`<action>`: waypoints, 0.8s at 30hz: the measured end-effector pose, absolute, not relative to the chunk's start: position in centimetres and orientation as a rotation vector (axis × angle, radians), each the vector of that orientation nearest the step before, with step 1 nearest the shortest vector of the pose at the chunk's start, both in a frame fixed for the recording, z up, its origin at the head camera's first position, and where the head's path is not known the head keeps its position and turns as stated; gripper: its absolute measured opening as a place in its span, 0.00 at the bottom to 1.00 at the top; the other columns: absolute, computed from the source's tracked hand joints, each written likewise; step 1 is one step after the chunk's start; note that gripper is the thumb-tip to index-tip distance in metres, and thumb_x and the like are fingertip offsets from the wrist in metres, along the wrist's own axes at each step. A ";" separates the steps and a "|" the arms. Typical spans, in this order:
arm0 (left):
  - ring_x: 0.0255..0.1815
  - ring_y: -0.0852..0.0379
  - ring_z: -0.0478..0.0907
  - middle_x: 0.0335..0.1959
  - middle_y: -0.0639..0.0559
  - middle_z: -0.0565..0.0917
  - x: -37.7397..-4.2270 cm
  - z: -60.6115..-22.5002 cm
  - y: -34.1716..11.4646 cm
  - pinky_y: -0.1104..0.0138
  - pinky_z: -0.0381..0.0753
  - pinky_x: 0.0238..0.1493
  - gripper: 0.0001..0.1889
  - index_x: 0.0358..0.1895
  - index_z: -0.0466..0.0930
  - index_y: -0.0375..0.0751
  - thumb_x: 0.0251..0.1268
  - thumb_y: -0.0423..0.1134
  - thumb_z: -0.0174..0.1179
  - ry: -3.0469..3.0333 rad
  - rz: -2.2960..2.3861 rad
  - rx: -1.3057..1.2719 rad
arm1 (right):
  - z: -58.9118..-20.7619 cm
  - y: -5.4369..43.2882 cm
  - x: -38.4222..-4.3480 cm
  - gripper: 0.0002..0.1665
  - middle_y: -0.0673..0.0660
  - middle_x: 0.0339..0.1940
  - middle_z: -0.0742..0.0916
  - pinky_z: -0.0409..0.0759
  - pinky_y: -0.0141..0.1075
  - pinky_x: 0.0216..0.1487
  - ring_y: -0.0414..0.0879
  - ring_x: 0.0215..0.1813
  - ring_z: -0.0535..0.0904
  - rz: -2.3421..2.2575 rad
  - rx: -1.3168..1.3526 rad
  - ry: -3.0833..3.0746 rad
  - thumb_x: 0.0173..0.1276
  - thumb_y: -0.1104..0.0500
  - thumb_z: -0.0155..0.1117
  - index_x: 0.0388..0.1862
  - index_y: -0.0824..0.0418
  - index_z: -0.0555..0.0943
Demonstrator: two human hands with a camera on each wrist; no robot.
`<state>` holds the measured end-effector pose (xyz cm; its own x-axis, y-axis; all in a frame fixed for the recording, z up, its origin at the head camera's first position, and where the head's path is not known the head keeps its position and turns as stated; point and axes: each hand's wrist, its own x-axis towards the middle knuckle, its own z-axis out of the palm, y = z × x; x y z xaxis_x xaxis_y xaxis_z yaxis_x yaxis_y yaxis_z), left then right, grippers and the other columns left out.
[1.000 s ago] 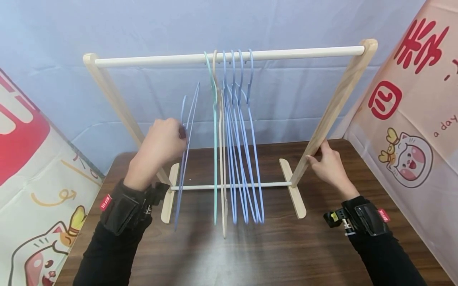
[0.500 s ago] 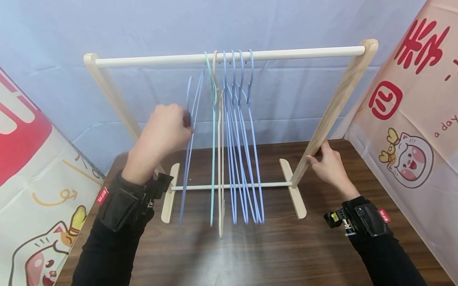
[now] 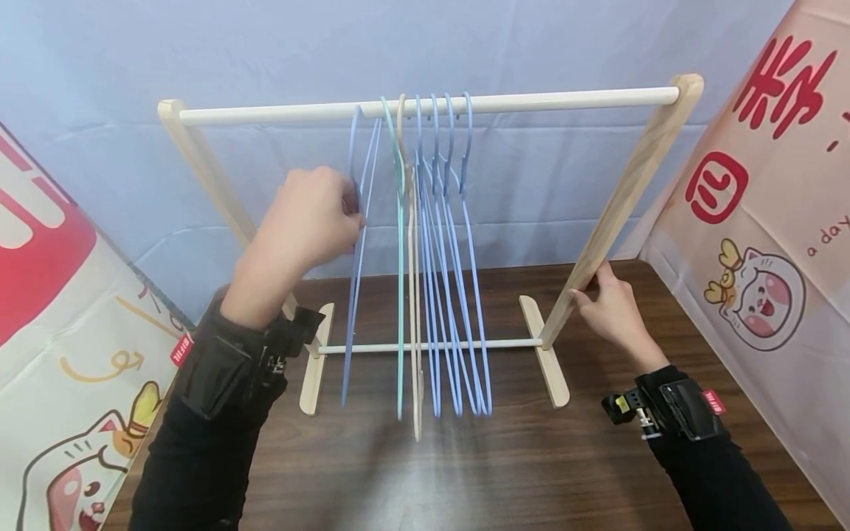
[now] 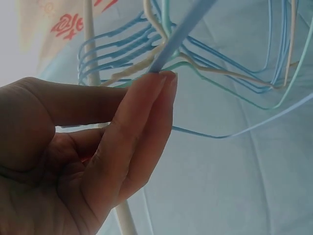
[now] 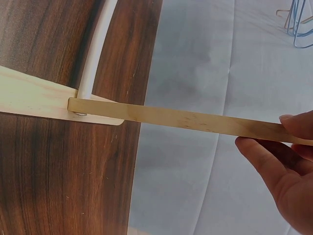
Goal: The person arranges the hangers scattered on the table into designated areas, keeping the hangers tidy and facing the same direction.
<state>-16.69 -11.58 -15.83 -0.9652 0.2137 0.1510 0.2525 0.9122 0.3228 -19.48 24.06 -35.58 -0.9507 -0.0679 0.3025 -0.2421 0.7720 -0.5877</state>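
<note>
My left hand (image 3: 308, 214) pinches a blue hanger (image 3: 346, 376) at the neck, thumb against fingertips. In the left wrist view the shaft of this blue hanger (image 4: 183, 34) rises out of the fingertips. Its hook overlaps the white top rail (image 3: 265, 114) in the head view, left of a mint-green hanger (image 3: 401, 310). Beside that hang a beige hanger (image 3: 417, 398) and several blue hangers (image 3: 474, 295). My right hand (image 3: 614, 306) grips the rack's right wooden upright (image 3: 631, 192) low down, thumb on one side, fingers on the other.
The rack's feet (image 3: 547, 369) stand on a dark wooden table (image 3: 451, 479), joined by a thin white lower bar (image 3: 511, 343). A pale blue cloth (image 3: 564, 44) hangs behind. Printed panels flank the table, a pink one (image 3: 757, 221) at right and a white one (image 3: 80, 310) at left.
My left hand has risen and moved slightly right with the blue hanger, bringing its hook up to the rail. The green and beige hangers swayed slightly. My right hand stays on the upright.
</note>
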 end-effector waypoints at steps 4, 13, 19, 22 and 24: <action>0.28 0.47 0.78 0.24 0.45 0.83 -16.6 -15.2 -11.5 0.60 0.72 0.29 0.07 0.29 0.79 0.35 0.58 0.33 0.52 -2.965 -0.535 -0.364 | -35.6 24.1 -19.5 0.25 0.71 0.37 0.78 0.72 0.47 0.29 0.64 0.38 0.76 0.953 0.238 -2.705 0.62 0.69 0.55 0.57 0.72 0.61; 0.30 0.48 0.80 0.23 0.47 0.84 -17.1 -15.0 -11.2 0.60 0.72 0.32 0.07 0.32 0.79 0.34 0.61 0.35 0.53 -2.980 -0.563 -0.376 | -35.5 24.0 -19.4 0.25 0.73 0.38 0.78 0.72 0.47 0.30 0.65 0.39 0.76 0.955 0.233 -2.708 0.63 0.68 0.56 0.57 0.73 0.61; 0.28 0.51 0.82 0.26 0.46 0.84 -17.5 -15.3 -11.3 0.60 0.73 0.36 0.06 0.31 0.79 0.34 0.61 0.34 0.55 -2.978 -0.600 -0.389 | -35.5 24.0 -19.4 0.25 0.73 0.38 0.78 0.72 0.48 0.31 0.66 0.40 0.76 0.952 0.235 -2.702 0.62 0.68 0.56 0.57 0.73 0.61; 0.27 0.53 0.82 0.29 0.44 0.84 -17.6 -15.3 -11.2 0.59 0.75 0.37 0.06 0.33 0.79 0.33 0.61 0.33 0.55 -2.987 -0.625 -0.391 | -35.4 24.0 -19.4 0.25 0.73 0.38 0.78 0.72 0.49 0.32 0.66 0.40 0.76 0.949 0.232 -2.703 0.62 0.69 0.56 0.56 0.73 0.61; 0.27 0.54 0.82 0.30 0.44 0.84 -17.7 -15.3 -11.2 0.59 0.75 0.38 0.06 0.34 0.79 0.33 0.61 0.33 0.55 -2.991 -0.634 -0.395 | -35.4 24.0 -19.3 0.25 0.73 0.38 0.78 0.72 0.50 0.32 0.66 0.40 0.76 0.950 0.233 -2.704 0.63 0.68 0.57 0.56 0.73 0.61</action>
